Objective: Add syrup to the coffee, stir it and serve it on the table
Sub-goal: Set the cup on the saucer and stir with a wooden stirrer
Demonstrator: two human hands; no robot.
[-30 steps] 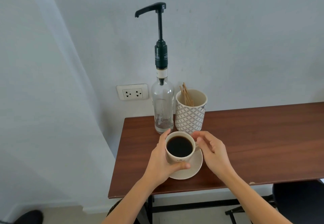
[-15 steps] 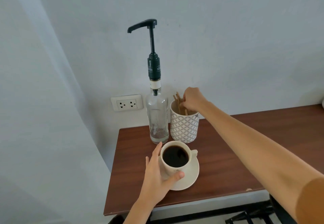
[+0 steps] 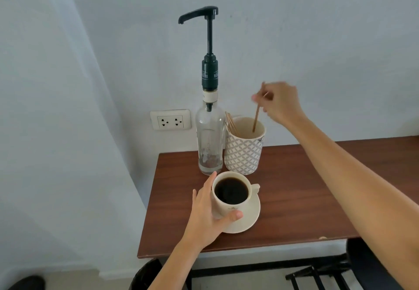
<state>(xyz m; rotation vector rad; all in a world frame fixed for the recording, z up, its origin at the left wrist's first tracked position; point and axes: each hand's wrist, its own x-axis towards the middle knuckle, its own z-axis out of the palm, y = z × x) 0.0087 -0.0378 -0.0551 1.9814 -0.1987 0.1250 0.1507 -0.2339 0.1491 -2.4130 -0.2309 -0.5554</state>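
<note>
A cream cup of black coffee [image 3: 231,191] stands on a cream saucer [image 3: 249,219] near the table's left front. My left hand [image 3: 206,214] wraps around the cup's left side, thumb on its front. Behind the cup stands a clear syrup bottle [image 3: 209,140] with a tall dark pump [image 3: 209,40], almost no liquid in it. To its right, a patterned holder [image 3: 243,153] contains several wooden stirrers [image 3: 231,123]. My right hand [image 3: 280,102] is above the holder, pinching one wooden stirrer [image 3: 256,117] whose lower end is still inside the rim.
The brown wooden table [image 3: 294,194] meets a pale wall at the back. A wall socket [image 3: 170,120] sits left of the bottle. A dark chair [image 3: 328,276] is below the table's front right edge, and the table's left edge is close to the cup.
My right hand left the cup, reached into the holder, and now lifts one stirrer upward. My left hand has stayed on the cup.
</note>
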